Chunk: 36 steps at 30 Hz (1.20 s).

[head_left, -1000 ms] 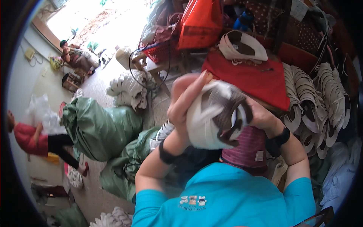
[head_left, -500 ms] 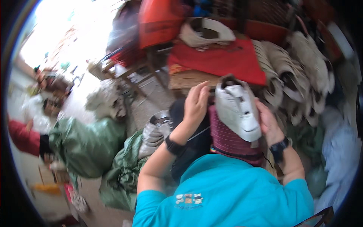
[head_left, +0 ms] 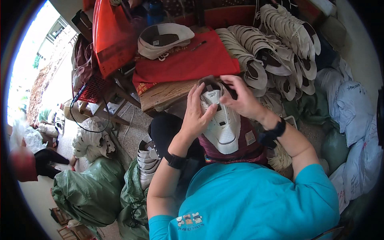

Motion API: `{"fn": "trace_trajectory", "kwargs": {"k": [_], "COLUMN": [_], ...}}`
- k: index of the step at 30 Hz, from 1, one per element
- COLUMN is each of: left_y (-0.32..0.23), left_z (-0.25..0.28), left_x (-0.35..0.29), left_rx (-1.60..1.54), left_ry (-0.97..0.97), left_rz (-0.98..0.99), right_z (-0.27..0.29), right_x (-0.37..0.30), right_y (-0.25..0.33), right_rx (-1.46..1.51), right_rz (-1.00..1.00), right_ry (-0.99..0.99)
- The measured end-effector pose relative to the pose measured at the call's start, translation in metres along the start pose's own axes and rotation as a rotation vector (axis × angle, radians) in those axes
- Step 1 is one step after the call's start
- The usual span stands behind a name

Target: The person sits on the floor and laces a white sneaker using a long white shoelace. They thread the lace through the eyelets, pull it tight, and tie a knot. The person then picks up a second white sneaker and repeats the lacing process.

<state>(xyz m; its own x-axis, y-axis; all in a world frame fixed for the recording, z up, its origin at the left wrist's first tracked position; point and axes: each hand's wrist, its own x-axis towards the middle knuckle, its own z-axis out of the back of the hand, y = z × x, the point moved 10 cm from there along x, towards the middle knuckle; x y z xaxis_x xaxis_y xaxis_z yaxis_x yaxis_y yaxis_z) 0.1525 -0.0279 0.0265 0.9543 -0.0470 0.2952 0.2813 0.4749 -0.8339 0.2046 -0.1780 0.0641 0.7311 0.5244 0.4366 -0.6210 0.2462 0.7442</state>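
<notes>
A white shoe upper with a perforated front lies over the striped maroon cloth on my lap, its toe toward me and its dark-lined collar away. Along the upper's left edge run the fingers of my left hand, and that thumb rests at the tongue. My right hand grips the collar from the right, fingers bent over the rim and thumb near the tongue. Between the hands, part of the collar and tongue is covered.
A wooden bench with a red cloth stands ahead, bearing another white upper and a pen-like object. Rows of stacked uppers fill the far right. Green sacks lie left, pale sacks right. Another person's dark-clad arm shows far left.
My left hand, spread beside the upper before, is now on its left edge. The right hand has moved from its side up to the collar. The view has shifted right.
</notes>
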Motion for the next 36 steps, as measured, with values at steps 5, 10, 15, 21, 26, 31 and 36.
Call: {"fn": "trace_trajectory", "kwargs": {"k": [5,10,15,21,26,31,36], "left_y": [0.051,0.088,0.095,0.087,0.095,0.096,0.084], "left_z": [-0.019,-0.041,-0.036,-0.038,-0.038,-0.035,-0.031], "left_x": [-0.014,-0.012,-0.019,-0.018,-0.023,-0.025,-0.025], "left_rx": [-0.206,-0.439,-0.432,-0.305,-0.26,-0.376,-0.394], "left_ry": [0.013,0.069,-0.05,-0.03,-0.045,0.03,0.092], "left_rz": [0.159,0.32,0.326,0.364,0.382,0.436,0.494], "right_z": [-0.043,-0.035,-0.023,0.038,0.105,0.129,0.113], "right_x": [-0.007,-0.027,-0.115,-0.308,-0.411,-0.42,-0.393], "right_y": [-0.03,-0.051,-0.144,-0.223,-0.286,-0.333,-0.336], "right_rx": [0.037,0.199,0.247,-0.243,-0.446,-0.29,-0.341], "right_rz": [-0.037,-0.066,-0.525,-0.97,-1.202,-1.158,-1.269], "right_ry": [0.06,-0.003,-0.054,-0.059,-0.281,-0.515,-0.356]}}
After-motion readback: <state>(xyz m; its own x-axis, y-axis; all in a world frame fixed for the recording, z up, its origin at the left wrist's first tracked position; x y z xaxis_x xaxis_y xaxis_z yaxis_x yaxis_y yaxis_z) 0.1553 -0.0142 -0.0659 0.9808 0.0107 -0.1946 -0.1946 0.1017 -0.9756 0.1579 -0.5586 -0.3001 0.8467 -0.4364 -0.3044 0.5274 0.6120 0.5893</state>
